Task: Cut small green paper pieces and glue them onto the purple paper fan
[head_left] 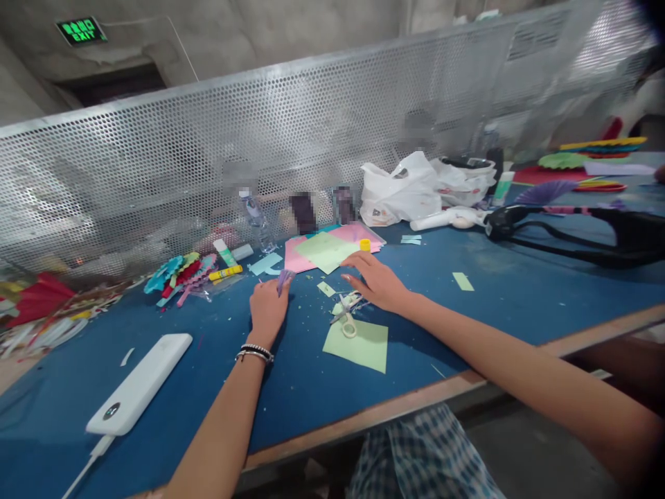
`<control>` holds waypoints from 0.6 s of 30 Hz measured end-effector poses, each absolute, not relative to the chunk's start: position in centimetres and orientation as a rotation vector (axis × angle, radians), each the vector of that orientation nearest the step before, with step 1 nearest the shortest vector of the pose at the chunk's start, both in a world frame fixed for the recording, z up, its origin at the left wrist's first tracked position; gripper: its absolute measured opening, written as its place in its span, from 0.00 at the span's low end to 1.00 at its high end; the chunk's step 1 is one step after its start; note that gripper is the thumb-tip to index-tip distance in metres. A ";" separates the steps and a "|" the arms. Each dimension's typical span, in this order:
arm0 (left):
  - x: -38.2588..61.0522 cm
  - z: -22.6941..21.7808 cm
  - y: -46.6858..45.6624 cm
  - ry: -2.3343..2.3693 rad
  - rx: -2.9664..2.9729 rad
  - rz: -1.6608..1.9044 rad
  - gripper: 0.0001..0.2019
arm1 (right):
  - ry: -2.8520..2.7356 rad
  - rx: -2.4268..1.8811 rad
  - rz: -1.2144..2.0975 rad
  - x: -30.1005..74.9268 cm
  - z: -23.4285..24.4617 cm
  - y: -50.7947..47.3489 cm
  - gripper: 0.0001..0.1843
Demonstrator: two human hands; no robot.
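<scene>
Left hand (267,305) pinches purple paper (285,278); right hand (375,281) seemingly hovers beside scissors (347,315).

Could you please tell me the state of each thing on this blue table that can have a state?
left hand, closed on purple folded paper
right hand, open, palm down
green sheet, lying flat
scissors, lying partly on green sheet
power bank, lying flat, cable plugged in
glue stick, on its side
water bottle, upright
exit sign, lit
</scene>
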State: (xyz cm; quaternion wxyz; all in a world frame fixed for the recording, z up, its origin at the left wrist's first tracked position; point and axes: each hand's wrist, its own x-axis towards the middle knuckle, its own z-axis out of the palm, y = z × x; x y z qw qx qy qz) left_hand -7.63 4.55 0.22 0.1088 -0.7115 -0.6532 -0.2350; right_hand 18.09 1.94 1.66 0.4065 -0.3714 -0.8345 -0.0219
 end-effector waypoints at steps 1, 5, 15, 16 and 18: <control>-8.2 0.0 4.8 -1.966 -2.036 -0.626 0.24 | -2.142 -0.941 -0.051 18.2 1.6 2.0 0.14; -9.6 -0.7 5.2 -2.114 -1.914 -0.446 0.26 | -2.398 -0.854 -0.012 18.3 1.2 2.2 0.15; -5.5 -0.3 3.4 -1.862 -2.003 -0.841 0.20 | -2.658 -0.752 0.118 18.3 0.7 1.7 0.21; -4.8 -0.2 3.0 -1.811 -2.073 -0.878 0.19 | -2.645 -0.772 0.118 18.2 0.7 1.7 0.20; -3.5 -0.2 2.4 -1.763 -2.193 -0.936 0.17 | -2.613 -0.832 0.109 18.1 0.6 1.8 0.19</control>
